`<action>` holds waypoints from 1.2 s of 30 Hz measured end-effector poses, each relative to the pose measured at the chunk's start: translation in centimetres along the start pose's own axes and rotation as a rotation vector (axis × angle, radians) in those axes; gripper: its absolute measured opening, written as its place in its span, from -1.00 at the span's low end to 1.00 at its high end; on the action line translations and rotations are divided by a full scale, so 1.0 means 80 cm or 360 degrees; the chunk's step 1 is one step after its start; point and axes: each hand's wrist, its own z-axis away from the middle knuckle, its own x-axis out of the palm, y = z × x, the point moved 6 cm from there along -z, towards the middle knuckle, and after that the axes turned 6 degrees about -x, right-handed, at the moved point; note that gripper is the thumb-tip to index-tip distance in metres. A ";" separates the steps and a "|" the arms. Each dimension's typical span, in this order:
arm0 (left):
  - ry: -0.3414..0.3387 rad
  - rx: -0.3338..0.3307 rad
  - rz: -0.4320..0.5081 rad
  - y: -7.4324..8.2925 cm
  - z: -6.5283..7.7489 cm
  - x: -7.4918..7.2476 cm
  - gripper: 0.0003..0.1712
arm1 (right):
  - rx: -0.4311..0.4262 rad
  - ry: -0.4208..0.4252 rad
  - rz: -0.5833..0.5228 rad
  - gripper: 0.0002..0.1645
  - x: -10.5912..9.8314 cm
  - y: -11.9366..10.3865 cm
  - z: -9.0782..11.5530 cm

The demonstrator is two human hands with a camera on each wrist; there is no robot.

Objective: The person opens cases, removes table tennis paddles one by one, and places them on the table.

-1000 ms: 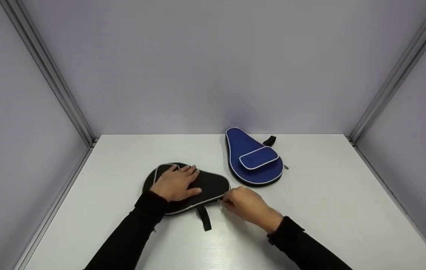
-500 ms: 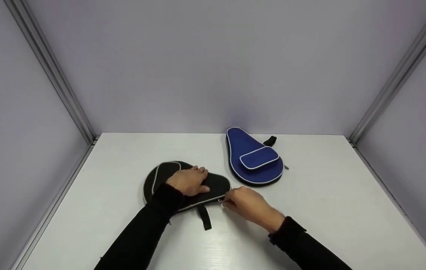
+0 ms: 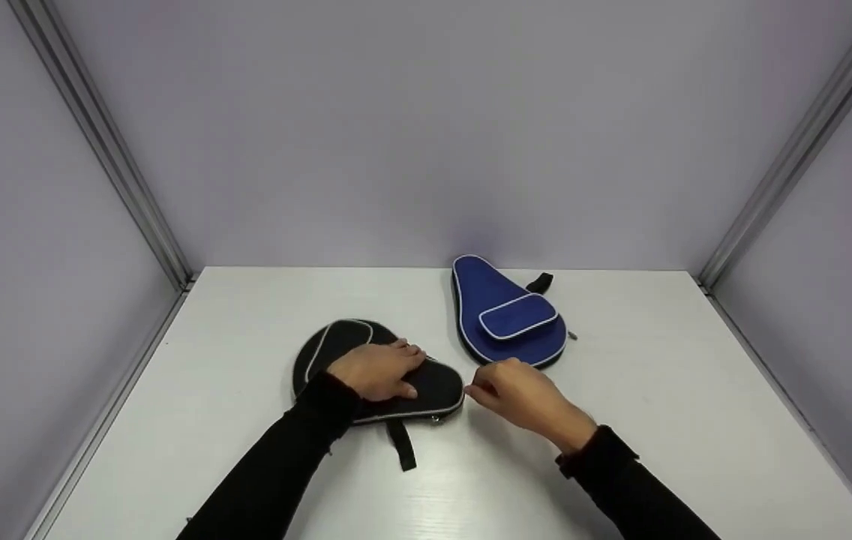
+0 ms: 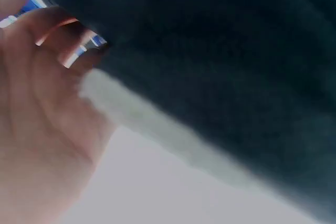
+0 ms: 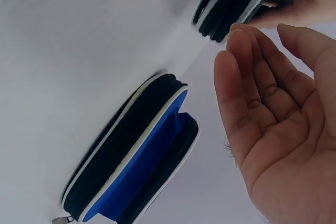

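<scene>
A black table tennis bat case with pale piping lies flat on the white table, its narrow end pointing right. My left hand rests across the top of it, fingers reaching to its far edge. A zip pull shows at the near side of the narrow end, with a black strap to its left. Just right of that end is my right hand. In the right wrist view its fingers are loosely bent, thumb apart, with nothing between them. The left wrist view is mostly dark, blurred cloth.
Behind my right hand lies a blue bat case with white piping and a front pocket. Its small zip pull sticks out at the right. Grey panels enclose the table at the back and both sides.
My right hand has let go of the black case's zip pull and moved a little right and away. The case has turned slightly, and my left hand has slid toward its narrow end.
</scene>
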 end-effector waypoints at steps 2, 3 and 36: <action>-0.0029 0.0030 -0.0014 0.014 0.016 -0.013 -0.18 | 0.0019 0.0013 -0.0008 -0.76 -0.001 0.004 0.001; -0.0032 0.0047 -0.0040 0.020 0.022 -0.017 -0.19 | 0.0026 0.0016 -0.0017 -0.75 -0.001 0.005 0.002; 0.0680 0.1024 -0.1227 0.100 0.113 -0.006 -0.72 | -0.0203 -0.0077 0.0069 -0.83 0.015 0.026 0.013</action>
